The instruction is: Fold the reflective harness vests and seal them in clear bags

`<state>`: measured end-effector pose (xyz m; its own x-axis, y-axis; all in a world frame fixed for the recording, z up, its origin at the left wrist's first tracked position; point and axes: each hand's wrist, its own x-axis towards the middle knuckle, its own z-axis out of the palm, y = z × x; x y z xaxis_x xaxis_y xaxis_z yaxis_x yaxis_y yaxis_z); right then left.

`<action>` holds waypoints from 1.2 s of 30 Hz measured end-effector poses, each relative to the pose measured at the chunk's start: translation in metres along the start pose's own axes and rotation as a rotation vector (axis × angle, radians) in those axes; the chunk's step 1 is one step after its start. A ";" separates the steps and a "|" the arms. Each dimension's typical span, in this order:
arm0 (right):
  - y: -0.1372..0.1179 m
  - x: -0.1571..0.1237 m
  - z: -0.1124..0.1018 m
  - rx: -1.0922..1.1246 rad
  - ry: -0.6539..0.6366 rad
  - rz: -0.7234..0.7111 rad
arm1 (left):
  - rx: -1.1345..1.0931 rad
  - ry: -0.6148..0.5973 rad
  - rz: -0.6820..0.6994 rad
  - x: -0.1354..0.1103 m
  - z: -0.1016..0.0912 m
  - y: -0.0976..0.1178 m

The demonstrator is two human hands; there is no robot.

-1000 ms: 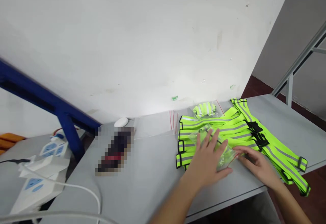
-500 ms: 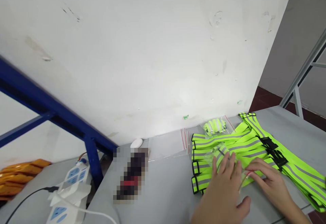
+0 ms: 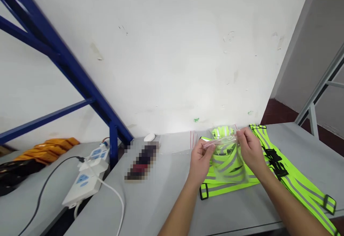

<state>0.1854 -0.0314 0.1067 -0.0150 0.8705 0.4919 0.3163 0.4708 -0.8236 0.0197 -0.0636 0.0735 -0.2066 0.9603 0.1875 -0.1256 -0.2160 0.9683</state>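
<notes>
Between my hands hangs a clear zip bag (image 3: 232, 162) with a rolled neon-yellow reflective strap inside. My left hand (image 3: 201, 159) pinches the left end of its zip edge, and my right hand (image 3: 249, 148) pinches the right end. The bag is upright, its red-lined top stretched across. Behind and under it lie several neon-yellow reflective straps (image 3: 231, 189) with grey stripes and black buckles, partly hidden by the bag and my hands. Another bagged strap roll (image 3: 223, 132) rests near the wall.
Flat clear zip bags (image 3: 174, 143) lie along the wall, near a white oval object (image 3: 149, 137) and a pixelated dark item (image 3: 142, 162). To the left are a power strip (image 3: 86, 178) with cables, a blue metal frame (image 3: 80, 82) and orange bundles (image 3: 49, 149).
My hands have lifted the filled bag off the straps and turned it upright. Earlier my left hand lay over it; now both hands pinch its zip edge. The view has shifted.
</notes>
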 end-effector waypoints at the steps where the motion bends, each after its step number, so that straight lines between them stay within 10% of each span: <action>1: 0.008 -0.005 -0.001 0.054 -0.044 0.051 | -0.043 0.050 0.007 -0.001 0.007 -0.007; 6: 0.048 -0.036 0.000 0.380 -0.283 0.174 | -0.159 0.150 -0.071 -0.009 0.023 -0.029; 14: 0.078 -0.047 -0.013 0.461 -0.114 0.300 | -0.028 0.109 -0.102 -0.016 0.024 -0.032; 36: 0.080 -0.051 -0.018 0.496 -0.165 0.221 | -0.009 0.093 -0.145 -0.023 0.031 -0.040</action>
<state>0.2288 -0.0404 0.0209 -0.1600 0.9480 0.2752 -0.1541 0.2514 -0.9555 0.0590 -0.0714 0.0356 -0.2749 0.9610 0.0291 -0.1690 -0.0781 0.9825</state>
